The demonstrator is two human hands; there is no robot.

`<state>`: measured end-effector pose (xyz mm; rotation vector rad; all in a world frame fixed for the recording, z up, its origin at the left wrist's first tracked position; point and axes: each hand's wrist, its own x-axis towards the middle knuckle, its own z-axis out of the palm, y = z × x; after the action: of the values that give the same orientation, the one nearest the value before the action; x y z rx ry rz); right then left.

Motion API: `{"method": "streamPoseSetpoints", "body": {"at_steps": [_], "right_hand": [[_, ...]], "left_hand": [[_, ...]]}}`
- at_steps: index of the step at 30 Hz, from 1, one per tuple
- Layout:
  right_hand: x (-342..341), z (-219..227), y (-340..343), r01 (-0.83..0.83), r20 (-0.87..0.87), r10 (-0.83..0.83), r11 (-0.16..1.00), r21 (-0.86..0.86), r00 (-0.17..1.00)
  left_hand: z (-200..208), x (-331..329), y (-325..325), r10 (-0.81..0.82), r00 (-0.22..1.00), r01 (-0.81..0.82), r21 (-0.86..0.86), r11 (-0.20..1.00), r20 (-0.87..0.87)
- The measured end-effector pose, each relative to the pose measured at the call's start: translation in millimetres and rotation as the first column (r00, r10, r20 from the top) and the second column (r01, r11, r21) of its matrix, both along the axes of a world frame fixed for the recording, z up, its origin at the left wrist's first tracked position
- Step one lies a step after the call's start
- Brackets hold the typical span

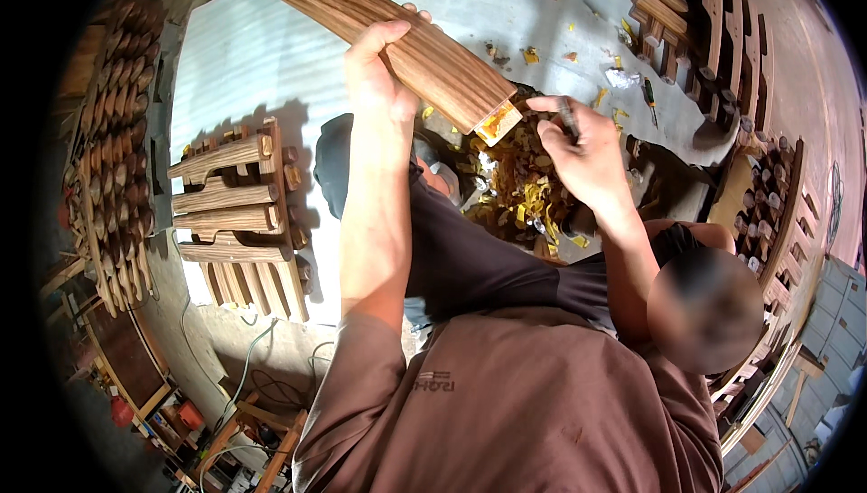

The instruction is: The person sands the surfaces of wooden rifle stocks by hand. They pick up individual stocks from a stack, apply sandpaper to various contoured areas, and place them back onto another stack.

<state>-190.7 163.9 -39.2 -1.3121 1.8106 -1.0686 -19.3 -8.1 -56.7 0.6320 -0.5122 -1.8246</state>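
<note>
A long, dark-striped wooden piece (pixel 442 64) slants from the upper left toward the middle. My left hand (pixel 384 69) is closed around it, thumb across the upper face and fingertips showing over the far edge. Yellow and whitish covering (pixel 498 123) clings to its near right end. Close beside that end is my right hand (pixel 587 145), fingers curled around a small dark tool (pixel 569 120), blurred and too hidden to name. Beneath the wooden end lies a heap of crumpled yellow scraps (pixel 524 190).
Shaped wooden parts (pixel 230 195) are stacked on the pale sheet (pixel 244 51) at left. A screwdriver (pixel 649 100) lies at right, near a silvery scrap (pixel 621 78). More wooden parts (pixel 664 5) stand at upper right; cables (pixel 246 371) run across the lower-left floor.
</note>
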Motion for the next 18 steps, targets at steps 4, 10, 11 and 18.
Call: {"method": "streamPoseSetpoints", "body": {"at_steps": [4, 10, 11, 18], "right_hand": [[7, 3, -6, 0.062, 0.124, -0.064, 0.998, 0.020, 0.990], [13, 5, -14, 0.048, 0.019, -0.048, 0.999, 0.010, 0.999], [13, 0, -14, 0.057, -0.042, -0.058, 0.998, -0.034, 0.997], [13, -7, -15, 0.067, -0.208, -0.102, 0.984, -0.168, 0.973]], "left_hand": [[1, -5, -1, 0.013, 1.000, -0.013, -0.010, 1.000, 0.011], [1, -4, 2, -0.003, 1.000, 0.003, -0.024, 1.000, 0.025], [0, -4, 2, -0.003, 1.000, 0.004, -0.023, 1.000, 0.029], [2, -9, 5, -0.012, 0.999, 0.014, -0.057, 0.998, 0.033]]}}
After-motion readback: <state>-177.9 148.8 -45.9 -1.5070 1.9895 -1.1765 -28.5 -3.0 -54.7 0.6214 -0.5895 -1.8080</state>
